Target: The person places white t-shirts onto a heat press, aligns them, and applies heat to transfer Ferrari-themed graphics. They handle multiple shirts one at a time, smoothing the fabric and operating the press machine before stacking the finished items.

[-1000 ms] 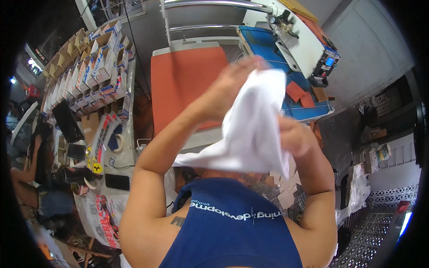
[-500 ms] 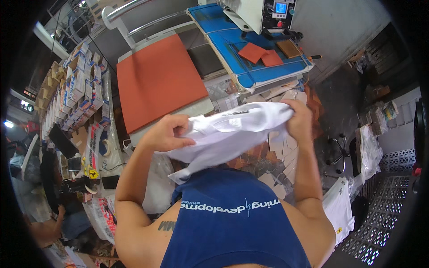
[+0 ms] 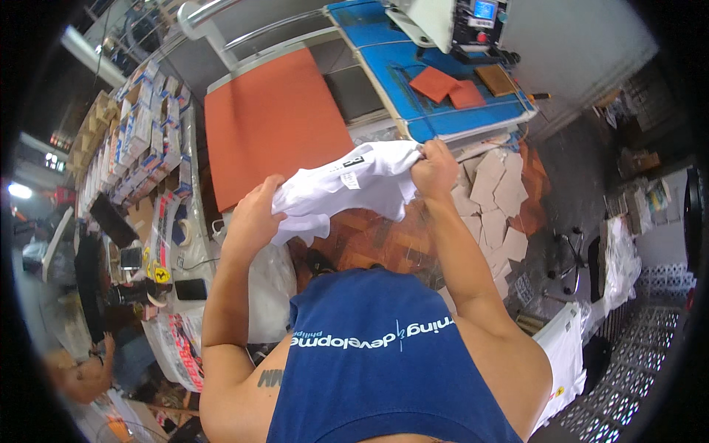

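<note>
While the left hand (image 3: 252, 215) and right hand (image 3: 436, 171) clamp fingers on the white garment (image 3: 321, 189) near frame centre, it appears light, limp — best held by opposite edges.

The white shirt (image 3: 325, 181) is soft, wrinkly cloth. Far left, the orange pad (image 3: 269, 118) looks smooth and dull, and the metal pipe (image 3: 214, 9) is shiny. Right, the cardboard pieces (image 3: 487, 183) look dull; the plastic wrap (image 3: 622, 262) is crinkly and shiny.
</note>
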Motion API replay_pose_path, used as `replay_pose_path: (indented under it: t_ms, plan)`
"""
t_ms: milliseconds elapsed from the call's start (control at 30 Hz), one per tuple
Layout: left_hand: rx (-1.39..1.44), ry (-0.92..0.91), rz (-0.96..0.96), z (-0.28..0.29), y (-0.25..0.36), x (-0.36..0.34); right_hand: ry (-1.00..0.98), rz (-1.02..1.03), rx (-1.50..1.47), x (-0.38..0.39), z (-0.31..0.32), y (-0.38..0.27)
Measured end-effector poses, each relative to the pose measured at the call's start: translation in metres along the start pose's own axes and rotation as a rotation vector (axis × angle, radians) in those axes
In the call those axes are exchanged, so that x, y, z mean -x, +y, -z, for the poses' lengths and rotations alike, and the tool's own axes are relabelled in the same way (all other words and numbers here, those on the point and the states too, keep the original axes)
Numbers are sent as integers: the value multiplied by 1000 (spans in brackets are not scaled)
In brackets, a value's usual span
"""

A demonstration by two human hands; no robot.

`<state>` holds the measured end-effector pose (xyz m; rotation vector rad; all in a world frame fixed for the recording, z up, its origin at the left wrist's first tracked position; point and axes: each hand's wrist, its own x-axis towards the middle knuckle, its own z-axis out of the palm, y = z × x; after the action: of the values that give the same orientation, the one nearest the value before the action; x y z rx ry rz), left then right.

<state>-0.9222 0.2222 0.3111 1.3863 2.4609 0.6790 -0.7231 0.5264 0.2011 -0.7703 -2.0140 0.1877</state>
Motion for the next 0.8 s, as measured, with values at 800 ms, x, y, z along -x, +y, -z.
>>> replay_pose_path:
  t_ms: [800]
  plan:
    - [246, 486, 62, -22, -71, 34, -174, 3, -51, -27, 33, 12]
